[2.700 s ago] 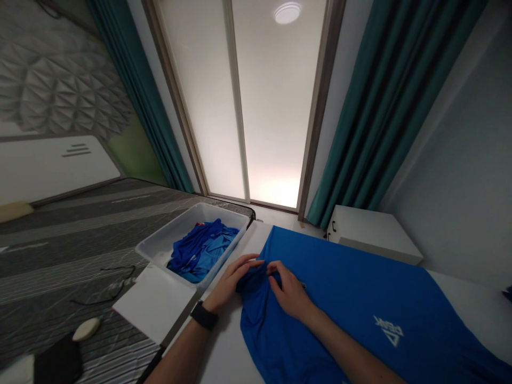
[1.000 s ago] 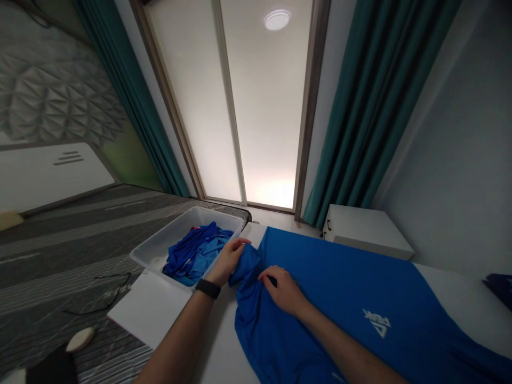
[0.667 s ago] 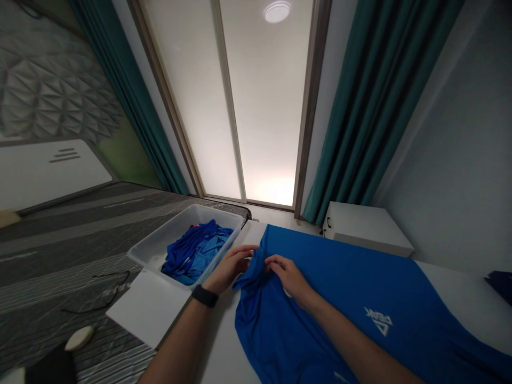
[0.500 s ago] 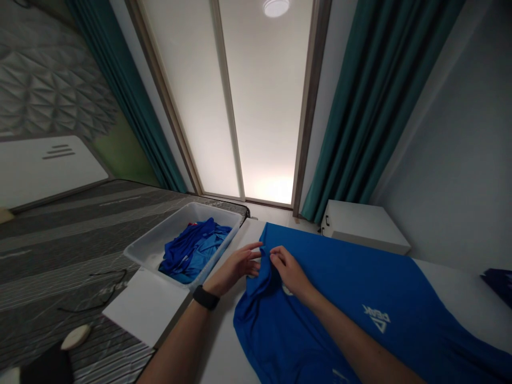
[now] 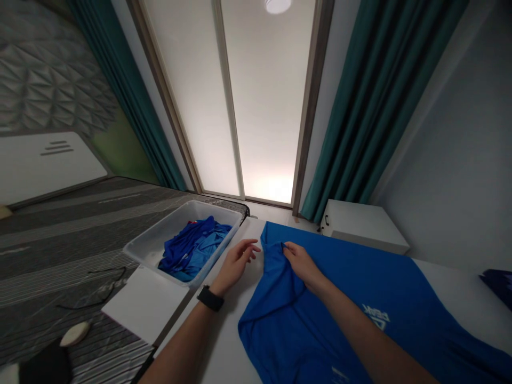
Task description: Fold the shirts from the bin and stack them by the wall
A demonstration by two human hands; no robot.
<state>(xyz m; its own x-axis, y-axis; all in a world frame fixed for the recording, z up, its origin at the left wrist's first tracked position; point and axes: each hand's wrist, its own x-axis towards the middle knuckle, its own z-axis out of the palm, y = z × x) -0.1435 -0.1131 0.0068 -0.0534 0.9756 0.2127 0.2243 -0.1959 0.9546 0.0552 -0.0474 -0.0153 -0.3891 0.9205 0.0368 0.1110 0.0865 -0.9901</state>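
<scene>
A bright blue T-shirt (image 5: 344, 298) with a white logo lies spread on the white table (image 5: 232, 341). My right hand (image 5: 301, 262) rests on the shirt near its far left corner and pinches a fold of the fabric. My left hand (image 5: 237, 261), with a black watch on the wrist, hovers over bare table just left of the shirt's edge, fingers loosely apart and holding nothing.
A translucent plastic bin (image 5: 160, 239) with crumpled blue clothes (image 5: 196, 248) sits left of the table on a grey striped bed (image 5: 60, 240). A white lid (image 5: 140, 304) lies beside it. A white cabinet (image 5: 360, 232) stands behind. A dark garment (image 5: 498, 282) lies at the far right.
My left hand has let go of the shirt's edge and drawn left onto the table. My right hand has pulled the fold flatter, up toward the far corner.
</scene>
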